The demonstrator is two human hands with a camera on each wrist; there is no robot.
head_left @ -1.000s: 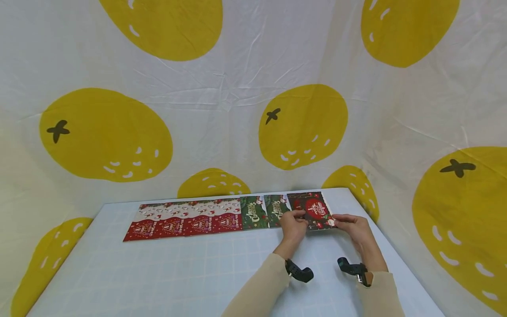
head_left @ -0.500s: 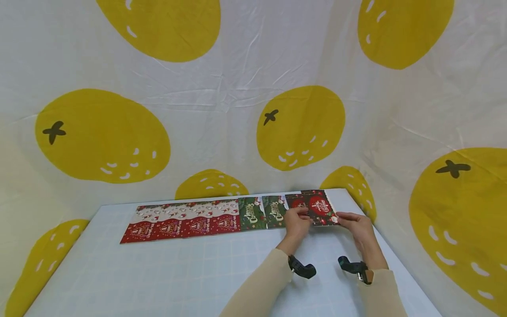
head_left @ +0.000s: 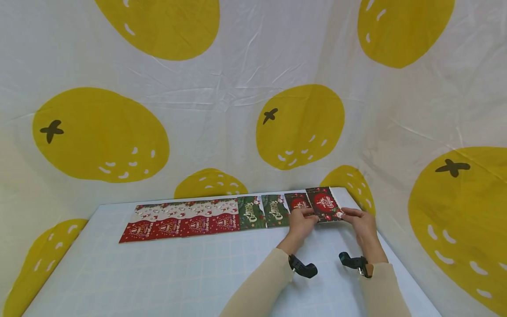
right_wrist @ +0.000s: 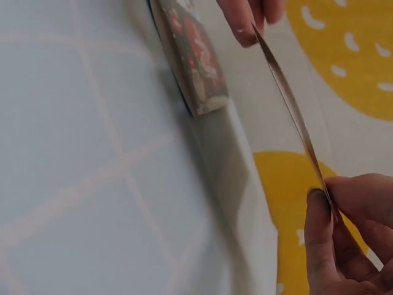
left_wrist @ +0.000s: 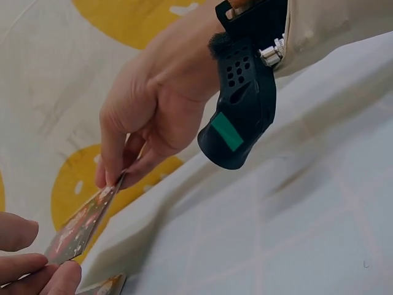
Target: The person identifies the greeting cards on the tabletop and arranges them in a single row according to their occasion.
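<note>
Both hands hold a dark red Christmas card (head_left: 325,203) with a round red print, raised over the right end of a row of cards. Its lower left corner is pinched by my left hand (head_left: 302,223), and its right edge by my right hand (head_left: 362,223). In the right wrist view the thin card (right_wrist: 293,114) shows edge-on between the fingertips. A similar dark red card (head_left: 298,200) lies to its left, partly behind my left hand. Left of that lie two green Christmas cards (head_left: 251,212), then several red and white ones (head_left: 190,218).
The row runs along the back of a pale blue checked table (head_left: 166,273). Behind and beside it hangs a white cloth (head_left: 233,132) printed with big yellow fruit. Each wrist carries a black strap mount (head_left: 303,267).
The held dark red card has moved right and slightly up, with both hands following. More of the similar card beneath and to its left now shows.
</note>
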